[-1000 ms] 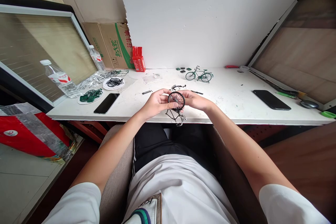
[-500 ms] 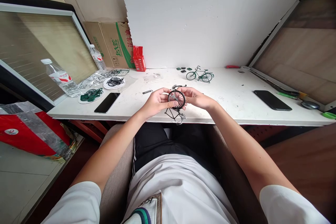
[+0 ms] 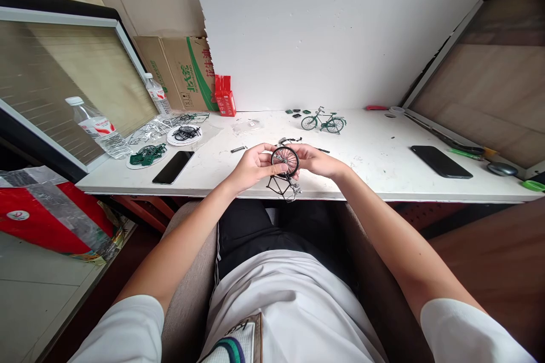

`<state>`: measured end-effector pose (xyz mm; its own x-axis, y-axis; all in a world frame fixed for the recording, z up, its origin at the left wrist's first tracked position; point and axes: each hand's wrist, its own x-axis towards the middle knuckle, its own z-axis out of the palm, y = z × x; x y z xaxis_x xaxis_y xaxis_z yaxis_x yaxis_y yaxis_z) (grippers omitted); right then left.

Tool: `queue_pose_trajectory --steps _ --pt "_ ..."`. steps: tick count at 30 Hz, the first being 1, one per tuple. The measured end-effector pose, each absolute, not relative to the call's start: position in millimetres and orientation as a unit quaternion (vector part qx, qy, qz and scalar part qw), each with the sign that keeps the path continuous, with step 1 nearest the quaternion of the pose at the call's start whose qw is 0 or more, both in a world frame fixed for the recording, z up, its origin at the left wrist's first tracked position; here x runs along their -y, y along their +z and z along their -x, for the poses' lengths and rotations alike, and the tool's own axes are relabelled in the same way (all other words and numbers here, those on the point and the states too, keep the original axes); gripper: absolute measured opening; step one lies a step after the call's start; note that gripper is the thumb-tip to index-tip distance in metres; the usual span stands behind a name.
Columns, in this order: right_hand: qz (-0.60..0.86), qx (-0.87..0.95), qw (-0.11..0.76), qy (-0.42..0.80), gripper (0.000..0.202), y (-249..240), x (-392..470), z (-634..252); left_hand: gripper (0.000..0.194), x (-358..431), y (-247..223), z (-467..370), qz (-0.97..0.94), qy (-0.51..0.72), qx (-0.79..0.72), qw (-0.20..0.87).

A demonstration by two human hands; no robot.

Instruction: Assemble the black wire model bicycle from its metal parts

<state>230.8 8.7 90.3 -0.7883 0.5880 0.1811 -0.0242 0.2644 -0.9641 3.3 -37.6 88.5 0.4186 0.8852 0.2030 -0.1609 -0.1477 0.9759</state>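
Note:
A small black model bicycle (image 3: 286, 160) hangs over the table's front edge, one spoked wheel facing me, its frame and silver parts below and the handlebar above. My left hand (image 3: 258, 168) grips it from the left, with the thumb across the wheel's spokes. From the right, my right hand (image 3: 315, 160) holds it behind the wheel's rim, and some of its fingertips are hidden. Behind my hands, a finished-looking green model bicycle (image 3: 324, 121) stands on the white table (image 3: 374, 164).
To the left lie a phone (image 3: 174, 167), a plate of green parts (image 3: 147, 155), a plate of black parts (image 3: 184, 135) and two water bottles (image 3: 99, 127). A red box (image 3: 225, 95) stands at the back. Another phone (image 3: 441, 162) and a mouse (image 3: 502, 169) are at the right.
The fingers of my right hand have shifted slightly behind the wheel. A dark thin item now shows beside that hand on the table. Both hands keep hold of the black model.

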Motion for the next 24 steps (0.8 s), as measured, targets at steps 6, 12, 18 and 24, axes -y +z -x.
queue_pose_trajectory --steps 6,12,18,24 --pt "0.195 0.759 0.268 0.560 0.023 93.5 -7.1 -229.7 0.063 38.2 89.3 -3.1 -0.607 0.447 -0.301 0.583" --pt "0.204 0.765 0.275 0.545 0.027 94.3 -6.4 -228.9 0.061 37.1 88.2 -1.4 -0.618 0.444 -0.292 0.579" --pt "0.200 0.765 0.274 0.548 0.030 94.4 -5.1 -228.4 0.056 37.1 89.1 -2.6 -0.634 0.438 -0.293 0.566" --pt "0.219 0.764 0.270 0.543 0.038 92.7 -6.2 -229.3 0.051 36.5 89.2 -3.4 -0.643 0.452 -0.306 0.538"
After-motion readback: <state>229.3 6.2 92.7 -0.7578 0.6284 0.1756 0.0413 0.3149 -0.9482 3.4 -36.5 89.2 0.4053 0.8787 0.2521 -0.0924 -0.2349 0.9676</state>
